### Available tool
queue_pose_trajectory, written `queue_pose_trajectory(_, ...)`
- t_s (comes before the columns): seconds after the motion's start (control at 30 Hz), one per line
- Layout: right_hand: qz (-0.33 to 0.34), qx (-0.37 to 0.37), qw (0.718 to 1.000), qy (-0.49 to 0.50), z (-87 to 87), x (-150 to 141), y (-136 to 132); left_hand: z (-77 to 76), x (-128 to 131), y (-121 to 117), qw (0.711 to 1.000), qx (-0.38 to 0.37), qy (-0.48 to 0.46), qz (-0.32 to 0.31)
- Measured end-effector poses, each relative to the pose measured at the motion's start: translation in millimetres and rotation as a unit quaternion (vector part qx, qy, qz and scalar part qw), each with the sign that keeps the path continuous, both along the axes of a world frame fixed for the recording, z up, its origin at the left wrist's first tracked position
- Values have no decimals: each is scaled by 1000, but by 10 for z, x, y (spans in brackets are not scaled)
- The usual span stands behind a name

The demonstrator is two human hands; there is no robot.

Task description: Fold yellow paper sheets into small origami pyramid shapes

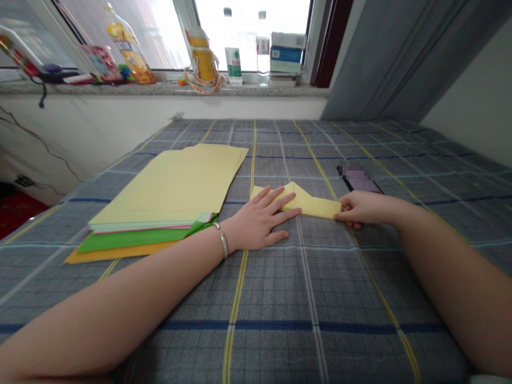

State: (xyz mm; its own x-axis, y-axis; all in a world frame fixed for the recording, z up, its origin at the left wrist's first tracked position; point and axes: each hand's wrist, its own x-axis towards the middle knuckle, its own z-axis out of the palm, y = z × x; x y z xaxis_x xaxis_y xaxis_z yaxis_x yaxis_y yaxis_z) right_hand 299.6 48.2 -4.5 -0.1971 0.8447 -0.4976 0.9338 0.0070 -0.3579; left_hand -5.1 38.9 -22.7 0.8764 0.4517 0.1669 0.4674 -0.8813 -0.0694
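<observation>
A folded piece of pale yellow paper [308, 201] lies on the grey plaid cloth [280, 298]. My left hand [260, 220] rests flat on the paper's left part, fingers stretched out and spread, a silver bangle on the wrist. My right hand [360, 209] is closed in a pinch on the paper's right end, pressing it against the cloth.
A stack of coloured paper sheets [168, 205], yellow on top with green and orange below, lies to the left. A dark phone [360, 180] sits just behind my right hand. Bottles [204, 53] and boxes [286, 53] line the windowsill. A grey curtain [392, 58] hangs at right.
</observation>
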Motion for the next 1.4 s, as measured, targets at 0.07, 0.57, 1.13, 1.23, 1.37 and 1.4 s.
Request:
queue_pose_trajectory(0.07,-5,10,1000,-18,-23,5,11,-5,-3,7,1000,-6,-4,24)
queue_pose_trajectory(0.57,-45,95,993,46,-3,-67,10,-32,-15,168,961,-82,-161,210)
queue_pose_trajectory(1.13,-3,253,967,15,-54,-285,-27,23,-45,149,926,-191,-230,230)
queue_pose_trajectory(1.23,43,313,949,5,-77,-337,-40,-4,-36,154,952,-131,-194,198)
queue_pose_trajectory(1.37,98,421,901,-45,-140,-456,-70,-39,-17,149,970,-67,-151,177)
queue_pose_trajectory(1.4,103,441,890,-55,-155,-487,-77,-44,-14,146,972,-62,-146,175)
